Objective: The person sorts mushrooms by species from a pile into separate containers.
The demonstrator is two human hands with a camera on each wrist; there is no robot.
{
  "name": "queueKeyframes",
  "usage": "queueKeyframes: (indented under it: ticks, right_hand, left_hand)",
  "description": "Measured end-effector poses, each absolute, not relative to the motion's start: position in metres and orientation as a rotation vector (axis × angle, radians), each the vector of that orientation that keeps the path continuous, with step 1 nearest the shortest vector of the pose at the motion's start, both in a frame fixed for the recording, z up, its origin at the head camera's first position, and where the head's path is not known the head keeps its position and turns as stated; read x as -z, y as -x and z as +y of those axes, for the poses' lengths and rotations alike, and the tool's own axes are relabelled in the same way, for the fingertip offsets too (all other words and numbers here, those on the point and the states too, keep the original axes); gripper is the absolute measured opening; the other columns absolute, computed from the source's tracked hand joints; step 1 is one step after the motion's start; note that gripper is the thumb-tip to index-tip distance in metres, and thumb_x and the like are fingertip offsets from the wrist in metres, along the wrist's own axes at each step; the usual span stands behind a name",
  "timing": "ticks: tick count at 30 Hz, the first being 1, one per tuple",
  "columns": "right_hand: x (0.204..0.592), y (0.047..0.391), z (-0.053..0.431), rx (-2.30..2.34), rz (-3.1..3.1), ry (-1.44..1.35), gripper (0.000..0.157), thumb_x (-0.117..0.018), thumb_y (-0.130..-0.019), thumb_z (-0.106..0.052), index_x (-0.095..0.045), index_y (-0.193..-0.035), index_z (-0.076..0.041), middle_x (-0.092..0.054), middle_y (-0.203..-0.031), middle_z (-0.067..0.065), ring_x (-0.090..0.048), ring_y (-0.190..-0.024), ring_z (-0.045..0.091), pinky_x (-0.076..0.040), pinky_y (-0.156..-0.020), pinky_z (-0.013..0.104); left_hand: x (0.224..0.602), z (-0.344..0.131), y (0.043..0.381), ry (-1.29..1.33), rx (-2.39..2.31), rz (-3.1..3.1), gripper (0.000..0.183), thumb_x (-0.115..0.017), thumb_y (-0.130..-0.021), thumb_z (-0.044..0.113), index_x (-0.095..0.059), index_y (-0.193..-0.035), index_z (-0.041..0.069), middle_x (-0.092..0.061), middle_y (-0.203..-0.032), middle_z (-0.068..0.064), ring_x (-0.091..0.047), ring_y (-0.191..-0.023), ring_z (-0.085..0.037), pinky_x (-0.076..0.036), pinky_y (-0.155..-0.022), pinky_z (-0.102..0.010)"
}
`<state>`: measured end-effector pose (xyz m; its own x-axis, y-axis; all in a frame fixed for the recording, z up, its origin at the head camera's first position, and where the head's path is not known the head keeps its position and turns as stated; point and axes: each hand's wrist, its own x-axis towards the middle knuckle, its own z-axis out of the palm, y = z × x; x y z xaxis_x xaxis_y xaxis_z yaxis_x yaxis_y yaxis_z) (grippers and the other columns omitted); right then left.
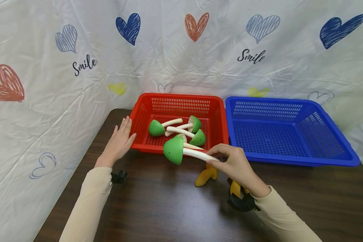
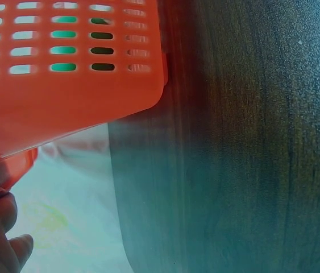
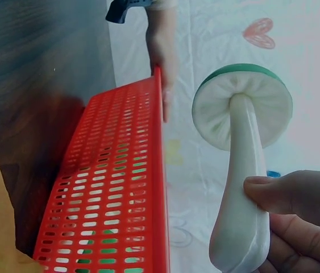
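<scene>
My right hand (image 1: 234, 163) pinches the white stem of a green-capped toy mushroom (image 1: 173, 150) between thumb and fingers, above the near rim of the red basket (image 1: 181, 97). In the right wrist view the mushroom (image 3: 242, 108) shows its pale underside, with the thumb (image 3: 273, 190) on its stem. Several like mushrooms (image 1: 156, 128) lie inside the red basket. At the basket's left side, my left hand (image 1: 118, 143) rests on the rim with fingers straight. The left wrist view shows its fingertips (image 2: 20, 247) by the red rim.
A blue basket (image 1: 269, 136) stands right of the red one, with nothing inside. On the dark wooden table (image 1: 157, 201) lie a yellow, curved, banana-like piece (image 1: 204, 177) and another yellow piece (image 1: 235, 188), partly hidden under my right wrist. A white cloth with printed hearts hangs behind.
</scene>
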<state>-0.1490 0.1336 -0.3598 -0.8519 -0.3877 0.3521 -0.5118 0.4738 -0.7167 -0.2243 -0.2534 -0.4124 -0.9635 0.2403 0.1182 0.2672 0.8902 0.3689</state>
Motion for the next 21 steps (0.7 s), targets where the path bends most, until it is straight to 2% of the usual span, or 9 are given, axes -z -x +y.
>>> queueKeyframes:
  ticks: [13,21]
  right_hand:
    - [0.354,0.170,0.124,-1.278,-2.567,-0.825,0.017,-0.076,-0.074,0.000,-0.072,-0.089,-0.007,-0.069,-0.086,-0.001,-0.065,-0.074,0.010,-0.053,-0.063,0.029]
    - [0.358,0.191,0.110,-1.295,-2.575,-0.874,0.015,-0.077,-0.075,-0.004,-0.072,-0.089,-0.006,-0.069,-0.085,0.001,-0.064,-0.073,0.011,-0.052,-0.062,0.029]
  left_hand:
    - [0.413,-0.253,0.225,0.384,0.619,-2.987,0.066,-0.041,-0.098,0.028,-0.012,-0.149,-0.004,-0.009,-0.155,-0.019,-0.005,-0.143,-0.030,-0.006,-0.112,-0.055]
    - [0.414,-0.254,0.225,0.386,0.600,-2.979,0.065,-0.040,-0.099,0.029,-0.014,-0.148,-0.005,-0.010,-0.155,-0.019,-0.006,-0.143,-0.030,-0.007,-0.111,-0.057]
